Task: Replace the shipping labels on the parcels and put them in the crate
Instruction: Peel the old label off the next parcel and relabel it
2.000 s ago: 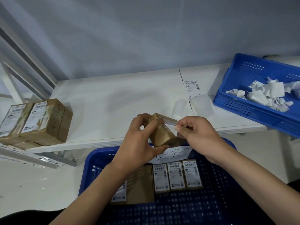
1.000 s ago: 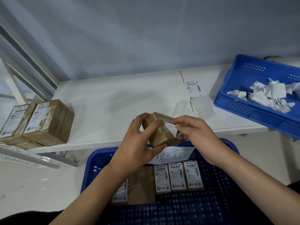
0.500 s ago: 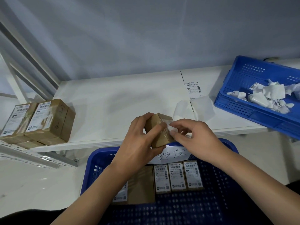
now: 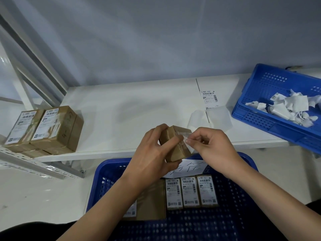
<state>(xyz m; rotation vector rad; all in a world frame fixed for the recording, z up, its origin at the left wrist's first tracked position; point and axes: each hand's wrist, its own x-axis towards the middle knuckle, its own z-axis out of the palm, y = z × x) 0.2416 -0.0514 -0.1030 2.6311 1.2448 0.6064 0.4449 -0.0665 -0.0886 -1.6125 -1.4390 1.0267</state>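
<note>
Fingers (image 4: pixel 188 140) of our right hand (image 4: pixel 213 146) pinch the edge of a small clear/white label strip (image 4: pixel 185 134) at the top front corner of the parcel (image 4: pixel 175 145), thumb and index curled tight on it, other fingers tucked under. Our left hand (image 4: pixel 152 153) grips that same brown cardboard parcel, thumb across its near face and fingers wrapped round the far side, holding it tilted in the air just above the front edge of the white counter (image 4: pixel 130 110) and over the near blue crate (image 4: pixel 243 197). Inside that crate, right below our hands, three labelled parcels (image 4: pixel 190 192) lie side by side w/ barcodes up, a plain brown parcel (image 4: pixel 151 204) to their left partly under our left forearm, and a white sheet w/ handwritten characters (image 4: pixel 192 168) behind them, partly hidden by the held parcel. On the counter past our right hand lie two translucent backing sheets (image 4: pixel 218 117) and, just beyond, a printed shipping label (image 4: pixel 209 100) lying flat. Far right, a second blue crate (image 4: pixel 271 91) sits w/ its near end past the counter edge, holding a heap of crumpled white label scraps (image 4: pixel 291 108). Far left on the counter, a stack of brown parcels (image 4: pixel 45 129) w/ labels facing up, approx two across; lower ones mostly hidden. Grey wall behind, white metal shelf frame (image 4: pixel 26 49) at left.
</note>
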